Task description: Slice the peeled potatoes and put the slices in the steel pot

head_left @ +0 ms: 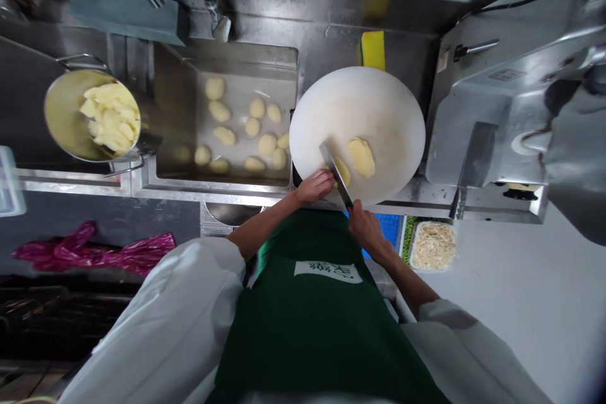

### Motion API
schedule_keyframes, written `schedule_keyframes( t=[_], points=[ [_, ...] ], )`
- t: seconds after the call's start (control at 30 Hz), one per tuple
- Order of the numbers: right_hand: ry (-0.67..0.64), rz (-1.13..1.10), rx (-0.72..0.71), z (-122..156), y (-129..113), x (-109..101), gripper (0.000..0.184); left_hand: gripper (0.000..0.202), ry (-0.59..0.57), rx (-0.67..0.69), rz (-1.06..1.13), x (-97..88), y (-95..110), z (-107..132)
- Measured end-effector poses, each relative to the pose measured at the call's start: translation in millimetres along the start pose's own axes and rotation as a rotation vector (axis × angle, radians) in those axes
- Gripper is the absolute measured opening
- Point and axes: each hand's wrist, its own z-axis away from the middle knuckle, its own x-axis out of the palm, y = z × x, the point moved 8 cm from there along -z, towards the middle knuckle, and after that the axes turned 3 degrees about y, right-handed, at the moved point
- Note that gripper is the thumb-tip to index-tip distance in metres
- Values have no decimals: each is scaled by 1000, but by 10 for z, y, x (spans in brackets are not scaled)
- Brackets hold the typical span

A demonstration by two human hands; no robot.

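A round white cutting board (360, 107) lies on the steel counter. On it rest a peeled potato piece (362, 156) and a second piece (343, 170) under the knife. My right hand (365, 227) grips the handle of a cleaver (334, 170) whose blade crosses that second piece. My left hand (315, 186) is curled at the board's near edge, fingers pressed against the potato piece beside the blade.
A sink (227, 69) to the left holds several peeled potatoes (246, 136) in water. A metal bowl (66, 120) of cut potato pieces sits further left. A steel slicing machine (502, 107) stands to the right, with a tray of shredded potato (434, 245) below. A yellow sponge (373, 49) lies behind the board.
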Motion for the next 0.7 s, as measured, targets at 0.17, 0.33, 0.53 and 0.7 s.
schedule_keyframes(
  t=[0.17, 0.33, 0.53, 0.7],
  points=[
    [33, 5, -1, -53, -11, 6, 23, 24, 0, 20, 39, -16, -23, 51],
    [27, 36, -3, 103, 12, -91, 22, 26, -52, 17, 12, 44, -38, 39],
    [22, 39, 2, 185, -9, -122, 21, 29, -80, 12, 7, 99, -59, 50],
    [-1, 47, 5, 3, -82, -62, 18, 27, -78, 33, -41, 92, -46, 61]
  ],
)
